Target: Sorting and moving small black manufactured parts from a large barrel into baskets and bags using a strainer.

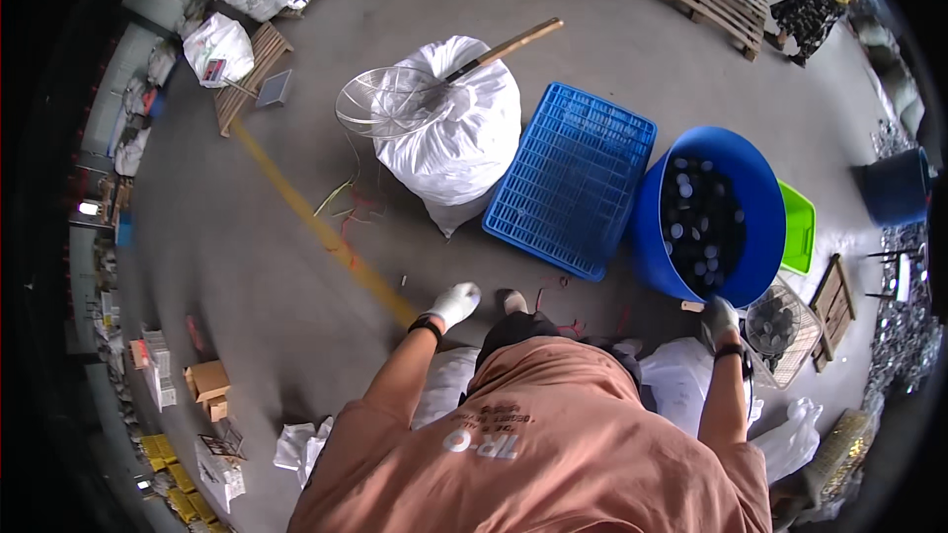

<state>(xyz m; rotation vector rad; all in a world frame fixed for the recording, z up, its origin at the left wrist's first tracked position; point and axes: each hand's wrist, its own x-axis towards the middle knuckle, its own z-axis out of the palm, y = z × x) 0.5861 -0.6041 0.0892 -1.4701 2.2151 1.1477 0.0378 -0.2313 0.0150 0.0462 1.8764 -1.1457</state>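
orange shirt | right hand grip unclear | blue tub: dark caps

My left hand sat just left of the frame's centre, in a white glove with a dark band at the wrist, fingers curled loosely and pointing toward the top of the frame. Its bare forearm ran down and left to my shoulder. My right hand, gloved too and with a dark wristband, was right of centre; whether it gripped anything I could not tell. That forearm dropped almost straight to the lower edge.
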